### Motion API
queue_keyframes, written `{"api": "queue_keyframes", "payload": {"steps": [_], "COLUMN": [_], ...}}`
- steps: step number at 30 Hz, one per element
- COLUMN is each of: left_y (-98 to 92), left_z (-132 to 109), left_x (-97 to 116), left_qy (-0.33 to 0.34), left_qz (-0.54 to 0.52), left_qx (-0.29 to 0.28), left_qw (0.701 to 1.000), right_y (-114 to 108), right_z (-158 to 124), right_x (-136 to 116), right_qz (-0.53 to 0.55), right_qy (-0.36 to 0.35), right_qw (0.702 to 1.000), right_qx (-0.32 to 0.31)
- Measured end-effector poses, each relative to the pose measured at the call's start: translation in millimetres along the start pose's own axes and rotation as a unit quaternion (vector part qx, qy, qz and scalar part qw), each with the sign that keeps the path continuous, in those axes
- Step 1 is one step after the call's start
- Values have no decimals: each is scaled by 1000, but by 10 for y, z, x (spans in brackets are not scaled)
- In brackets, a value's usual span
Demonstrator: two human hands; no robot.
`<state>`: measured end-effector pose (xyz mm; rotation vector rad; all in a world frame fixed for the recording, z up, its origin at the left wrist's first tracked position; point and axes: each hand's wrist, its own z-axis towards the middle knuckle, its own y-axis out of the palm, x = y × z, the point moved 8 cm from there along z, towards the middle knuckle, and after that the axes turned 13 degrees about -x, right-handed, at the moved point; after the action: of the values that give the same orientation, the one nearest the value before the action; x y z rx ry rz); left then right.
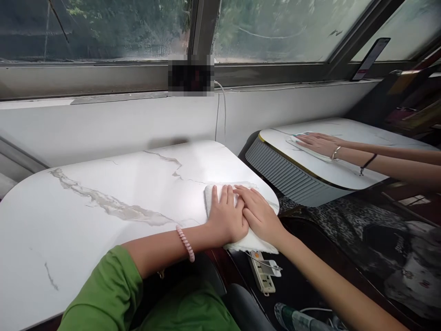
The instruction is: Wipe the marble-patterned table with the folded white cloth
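A white cloth lies on a white marbled tabletop, close to its rounded right end. Its lower edge hangs past the front of the table. My left hand rests flat on the cloth with fingers stretched out; a pink beaded bracelet circles that wrist. Beside it, my right hand also presses flat on the cloth, its fingers extended and its thumb side touching my left hand. Neither hand grips the cloth; both press it from above.
Another person's hands lie on a cloth on a second marbled table to the right. A power strip with a plugged-in charger sits below my table's edge. A phone leans on the windowsill, and a white cable hangs from it.
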<state>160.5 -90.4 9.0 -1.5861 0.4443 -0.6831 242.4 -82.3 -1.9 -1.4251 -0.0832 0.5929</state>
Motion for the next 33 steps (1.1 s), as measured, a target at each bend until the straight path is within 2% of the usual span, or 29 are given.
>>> {"api": "queue_keyframes", "payload": {"steps": [4, 7, 16, 21, 27, 33], "left_y": [-20, -58, -279, -384, -463, -475], "left_z": [106, 243, 892, 1173, 1394, 1396], "left_x": [-190, -427, -1518, -1985, -2285, -2321], "left_qy": [-13, -37, -147, -176, -183, -186], "left_qz": [-4, -14, -28, -25, -18, -13], "left_qx": [3, 5, 12, 35, 51, 65], "left_qw": [1000, 999, 989, 983, 982, 980], "right_y": [27, 51, 163, 241, 291, 277], "right_z": [235, 532, 1908, 2505, 2892, 2898], "right_x": [34, 59, 171, 295, 402, 392], "right_qz": [3, 13, 61, 72, 74, 80], "right_qy": [-1, -5, -37, -39, -29, -29], "right_qw": [1000, 1000, 997, 997, 997, 996], "right_qx": [1, 3, -7, -6, -15, -2]}}
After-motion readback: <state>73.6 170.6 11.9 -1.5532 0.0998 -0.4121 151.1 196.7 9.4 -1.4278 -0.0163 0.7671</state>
